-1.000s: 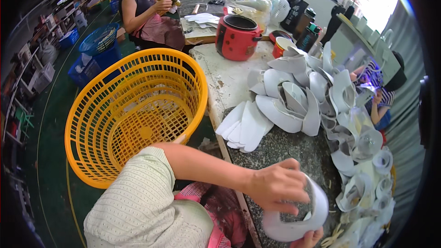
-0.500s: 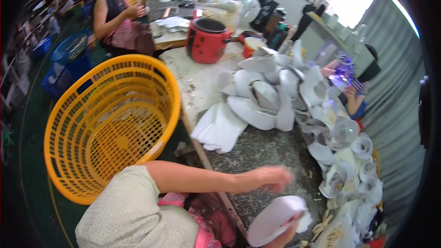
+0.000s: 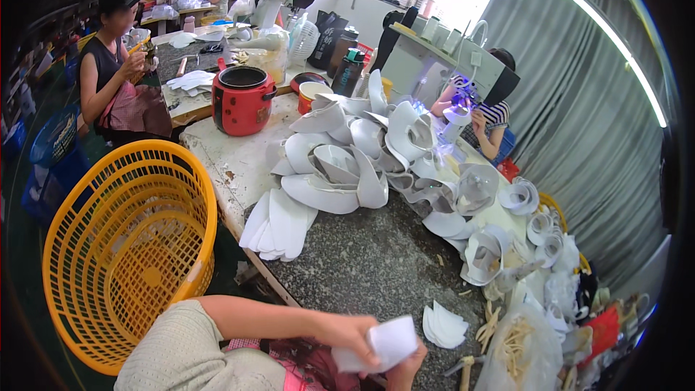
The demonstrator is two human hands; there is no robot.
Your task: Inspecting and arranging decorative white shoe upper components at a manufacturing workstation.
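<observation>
My left hand [image 3: 353,334] reaches in from the lower left and grips a folded white sheet piece [image 3: 391,342] at the near edge of the speckled grey table [image 3: 376,264]. My right hand [image 3: 410,366] shows only partly at the bottom edge, its fingers closed on the underside of the same piece. A small fan of flat white cut pieces [image 3: 443,324] lies just right of my hands. Farther left on the table's edge sits a stack of long white pieces [image 3: 279,223].
A big heap of curved white shoe parts [image 3: 347,163] covers the table's middle and right. A red pot [image 3: 242,98] stands at the far end. A yellow plastic basket [image 3: 127,253] sits left on the floor. One person [image 3: 116,65] works far left, another [image 3: 479,112] behind the heap.
The white piece, a wide curved strip a second ago, is now folded small between my hands. My hands have drawn toward the lower edge, and the view has lifted toward the far table.
</observation>
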